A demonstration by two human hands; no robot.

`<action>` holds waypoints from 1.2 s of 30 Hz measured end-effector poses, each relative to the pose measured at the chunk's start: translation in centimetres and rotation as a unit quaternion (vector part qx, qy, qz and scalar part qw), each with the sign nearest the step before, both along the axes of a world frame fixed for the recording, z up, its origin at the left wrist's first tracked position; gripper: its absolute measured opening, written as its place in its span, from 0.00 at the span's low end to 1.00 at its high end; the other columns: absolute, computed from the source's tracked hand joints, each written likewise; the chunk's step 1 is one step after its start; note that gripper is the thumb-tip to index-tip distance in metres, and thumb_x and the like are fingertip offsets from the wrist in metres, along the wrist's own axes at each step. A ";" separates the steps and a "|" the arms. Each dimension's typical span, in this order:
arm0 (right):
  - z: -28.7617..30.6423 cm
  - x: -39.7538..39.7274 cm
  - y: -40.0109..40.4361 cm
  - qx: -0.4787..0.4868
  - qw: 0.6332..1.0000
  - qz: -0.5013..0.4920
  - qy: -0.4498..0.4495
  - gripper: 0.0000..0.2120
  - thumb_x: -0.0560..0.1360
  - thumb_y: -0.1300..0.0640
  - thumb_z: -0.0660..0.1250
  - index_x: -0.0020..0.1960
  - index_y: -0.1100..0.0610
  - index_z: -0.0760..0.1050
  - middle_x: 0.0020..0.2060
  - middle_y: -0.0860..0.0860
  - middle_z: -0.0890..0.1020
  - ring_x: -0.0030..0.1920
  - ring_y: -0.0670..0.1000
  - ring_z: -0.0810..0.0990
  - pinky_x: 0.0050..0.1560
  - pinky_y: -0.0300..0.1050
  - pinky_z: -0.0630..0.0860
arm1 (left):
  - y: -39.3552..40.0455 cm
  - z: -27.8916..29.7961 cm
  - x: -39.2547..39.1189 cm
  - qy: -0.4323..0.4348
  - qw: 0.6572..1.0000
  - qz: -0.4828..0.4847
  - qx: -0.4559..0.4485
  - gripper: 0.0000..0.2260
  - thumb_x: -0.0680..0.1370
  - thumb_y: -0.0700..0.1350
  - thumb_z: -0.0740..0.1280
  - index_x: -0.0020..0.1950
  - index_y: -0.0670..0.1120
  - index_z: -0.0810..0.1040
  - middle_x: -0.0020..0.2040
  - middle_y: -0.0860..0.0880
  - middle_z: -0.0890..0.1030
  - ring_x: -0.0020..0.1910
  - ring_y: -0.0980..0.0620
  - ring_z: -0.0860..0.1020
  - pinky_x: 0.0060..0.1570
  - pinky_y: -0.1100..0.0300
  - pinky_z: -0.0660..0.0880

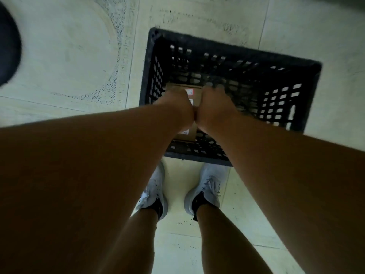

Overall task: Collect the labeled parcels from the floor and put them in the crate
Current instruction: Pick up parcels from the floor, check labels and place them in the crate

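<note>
A black plastic lattice crate (246,53) stands on the tiled floor just beyond my feet. Inside it, against its left wall, is a brown cardboard parcel (174,88) with white and red labels. My left hand (177,107) and my right hand (213,107) reach down into the crate side by side, knuckles touching. Both sit on top of the parcel with fingers curled down around it; the fingertips are hidden. The hands cover most of the parcel, so only its far edge and near end show.
Pale floor tiles surround the crate. My two white shoes (205,186) stand right at the crate's near edge. A dark rounded object (7,46) fills the upper left corner. The crate's right half shows only its lattice bottom.
</note>
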State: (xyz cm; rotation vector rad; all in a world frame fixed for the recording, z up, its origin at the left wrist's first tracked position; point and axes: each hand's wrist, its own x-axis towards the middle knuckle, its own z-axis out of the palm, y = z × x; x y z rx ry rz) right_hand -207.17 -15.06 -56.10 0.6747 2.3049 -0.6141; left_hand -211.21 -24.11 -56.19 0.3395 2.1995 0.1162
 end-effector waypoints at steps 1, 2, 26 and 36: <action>1.9 0.2 0.0 -0.002 1.000 -0.018 0.021 0.21 0.78 0.53 0.66 0.69 0.57 0.69 0.64 0.59 0.72 0.61 0.59 0.74 0.61 0.56 0.75 | -0.1 2.0 0.1 0.007 1.000 0.014 0.022 0.19 0.79 0.43 0.64 0.71 0.44 0.69 0.62 0.41 0.76 0.54 0.43 0.78 0.48 0.53 0.76; 4.5 0.6 0.1 -0.003 0.998 -0.030 0.051 0.24 0.77 0.52 0.68 0.70 0.55 0.67 0.65 0.59 0.71 0.62 0.60 0.74 0.61 0.58 0.74 | -0.1 4.4 0.3 0.036 0.998 0.017 0.054 0.19 0.79 0.44 0.64 0.70 0.46 0.69 0.62 0.41 0.75 0.55 0.43 0.78 0.50 0.52 0.77; 65.4 22.2 0.6 0.200 0.779 -0.316 0.503 0.34 0.73 0.51 0.75 0.74 0.52 0.65 0.71 0.51 0.69 0.70 0.46 0.66 0.67 0.42 0.68 | 0.9 63.8 12.4 0.249 0.784 -0.240 0.515 0.18 0.77 0.44 0.68 0.66 0.55 0.76 0.66 0.48 0.69 0.60 0.50 0.74 0.56 0.55 0.73; 67.3 40.8 6.4 0.269 0.716 -0.446 0.465 0.42 0.71 0.40 0.74 0.78 0.42 0.55 0.79 0.46 0.55 0.78 0.47 0.55 0.68 0.40 0.59 | 10.7 67.5 25.6 0.219 0.734 -0.330 0.551 0.21 0.77 0.51 0.68 0.70 0.56 0.71 0.70 0.51 0.68 0.63 0.52 0.72 0.57 0.54 0.77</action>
